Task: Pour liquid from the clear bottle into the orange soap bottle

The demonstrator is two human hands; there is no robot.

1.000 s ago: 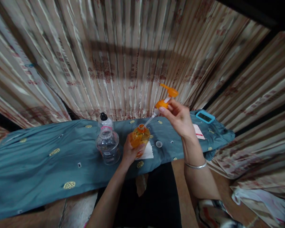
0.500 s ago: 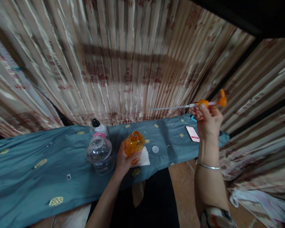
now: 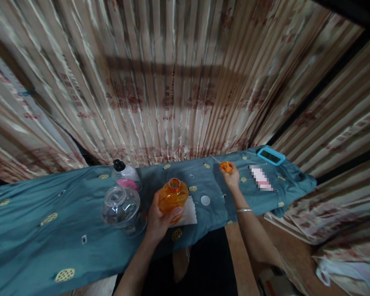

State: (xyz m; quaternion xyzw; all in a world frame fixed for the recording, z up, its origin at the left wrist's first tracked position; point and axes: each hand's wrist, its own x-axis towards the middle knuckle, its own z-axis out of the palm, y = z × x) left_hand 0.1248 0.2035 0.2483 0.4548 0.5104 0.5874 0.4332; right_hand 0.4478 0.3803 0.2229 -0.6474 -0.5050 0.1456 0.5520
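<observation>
**Left hand on the open orange bottle, right hand with the pump at the far edge**

Nearest to the person, the left hand [image 3: 158, 220] has its fingers closed around the orange bottle [image 3: 172, 198], which stands upright with its mouth open and partly on a white paper [image 3: 189, 211]. The right hand [image 3: 232, 177] is further away and to the right, well apart from the bottle. Its fingers are closed on the orange pump head [image 3: 226, 166], low over the table [image 3: 33, 230]. The thin tube of the pump seems to point left and away, but it is too faint to be sure.

Just left of the bottle stands a clear jar [image 3: 123, 209], and behind it a bottle with a black cap [image 3: 125, 174]. A small white cap [image 3: 205, 200] lies between the two hands. The table carries a blue-green patterned cloth. Farther right lie a phone [image 3: 260, 177] and a blue-framed device [image 3: 271, 156]. Striped curtains [image 3: 179, 82] close the room behind.
</observation>
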